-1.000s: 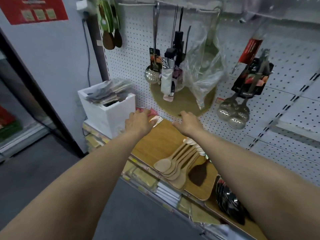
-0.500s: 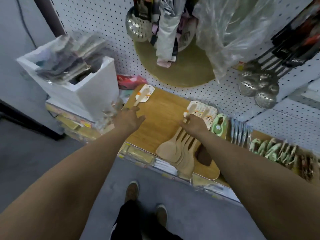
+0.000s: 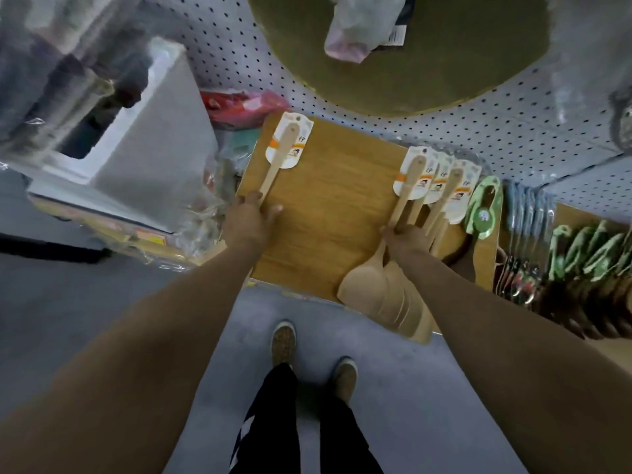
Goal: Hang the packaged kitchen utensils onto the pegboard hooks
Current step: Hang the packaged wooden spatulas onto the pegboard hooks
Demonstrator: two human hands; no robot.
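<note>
At far left stands a white box (image 3: 164, 138) filled with plastic-wrapped goods too blurred to name. Just right of it, the left hand (image 3: 251, 217) curls its fingers around the near end of a single wooden spatula (image 3: 281, 155). The spatula lies along the left edge of a wooden cutting board (image 3: 335, 213), with its white label card at the far end, close to the pegboard (image 3: 496, 131).

On the right part of the board, the right hand (image 3: 405, 237) is closed around the handles of a bundle of wooden spatulas (image 3: 386, 295). Their blades fan out past the board's near edge, and their label cards overlap at the far end. None of the spatulas is on a hook; all rest on the board.

Just right of the bundle lies a green-carded utensil (image 3: 484, 206). Beyond it lie rows of packaged tools, too blurred to name. A round olive board (image 3: 427, 70) hangs against the pegboard above.
</note>
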